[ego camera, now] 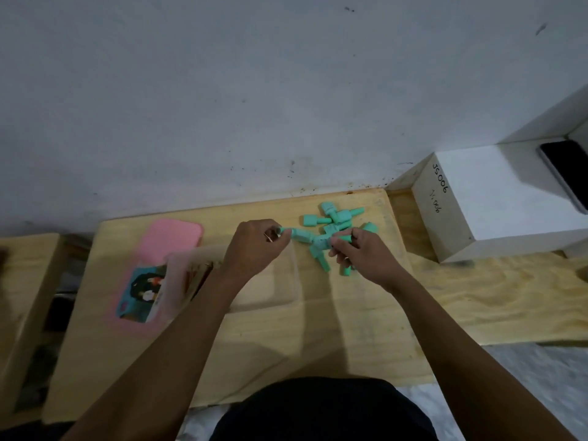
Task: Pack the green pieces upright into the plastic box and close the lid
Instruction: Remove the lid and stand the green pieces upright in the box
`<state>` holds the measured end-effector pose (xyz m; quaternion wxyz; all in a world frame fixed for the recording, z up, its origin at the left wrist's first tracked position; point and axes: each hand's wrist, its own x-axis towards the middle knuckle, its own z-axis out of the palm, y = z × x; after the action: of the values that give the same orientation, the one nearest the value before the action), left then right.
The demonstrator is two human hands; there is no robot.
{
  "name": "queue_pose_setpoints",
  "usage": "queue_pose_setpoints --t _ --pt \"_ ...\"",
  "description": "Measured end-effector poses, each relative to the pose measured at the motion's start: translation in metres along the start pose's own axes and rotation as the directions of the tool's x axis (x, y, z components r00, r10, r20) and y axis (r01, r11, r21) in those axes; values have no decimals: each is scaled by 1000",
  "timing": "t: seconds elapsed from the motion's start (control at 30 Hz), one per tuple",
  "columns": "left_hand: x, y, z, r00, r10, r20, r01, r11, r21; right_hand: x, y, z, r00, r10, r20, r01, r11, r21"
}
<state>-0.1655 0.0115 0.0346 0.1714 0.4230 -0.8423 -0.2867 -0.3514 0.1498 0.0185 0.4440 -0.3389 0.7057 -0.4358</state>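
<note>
Several mint-green peg-shaped pieces (pixel 334 218) lie in a loose pile at the far right of the wooden board. My left hand (pixel 254 246) pinches the thin end of one green piece (pixel 299 234) that points right. My right hand (pixel 362 256) grips a cluster of joined green pieces (pixel 321 246), and more pieces stick out below its fingers. The two hands hold the pieces end to end above the board. The clear plastic box (pixel 273 281) stands open under my left wrist. Its pink lid (pixel 168 240) lies hinged open to the left, with a picture label (pixel 143 291) inside.
A light wooden board (pixel 286 345) carries everything and sits against a white wall. To the right stands a white box (pixel 490 198) with handwriting, and a dark phone (pixel 566 173) lies on it. Another wooden block (pixel 19 281) is at the left edge.
</note>
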Motion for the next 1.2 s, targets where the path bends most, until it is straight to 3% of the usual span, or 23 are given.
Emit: queue_pose_setpoints --t 0.3,0.5,0.6,0.77,0.93,1.07,1.2 --pt "-27 -39 -36 978 -150 -146 124 978 -169 33 -14 62 994 -66 89 97 903 -418" --pt "-36 -58 -36 959 -231 -162 205 966 -160 58 -20 95 981 -142 136 192 545 -816" --pt "-38 -66 -30 951 -273 -141 257 958 -125 66 -18 107 982 -109 155 185 377 -908" --pt "-38 -79 -17 941 -329 -77 312 935 -171 73 -16 117 981 -136 139 167 227 -959" --pt "-35 -82 -4 947 -321 -16 315 936 -155 71 -12 118 974 -177 139 172 187 -967" --pt "-29 -83 8 942 -333 38 335 933 -133 67 -7 114 938 -313 147 224 227 -948" --pt "-23 -81 17 932 -358 57 362 923 -126 67 -2 107 916 -379 129 217 199 -956"
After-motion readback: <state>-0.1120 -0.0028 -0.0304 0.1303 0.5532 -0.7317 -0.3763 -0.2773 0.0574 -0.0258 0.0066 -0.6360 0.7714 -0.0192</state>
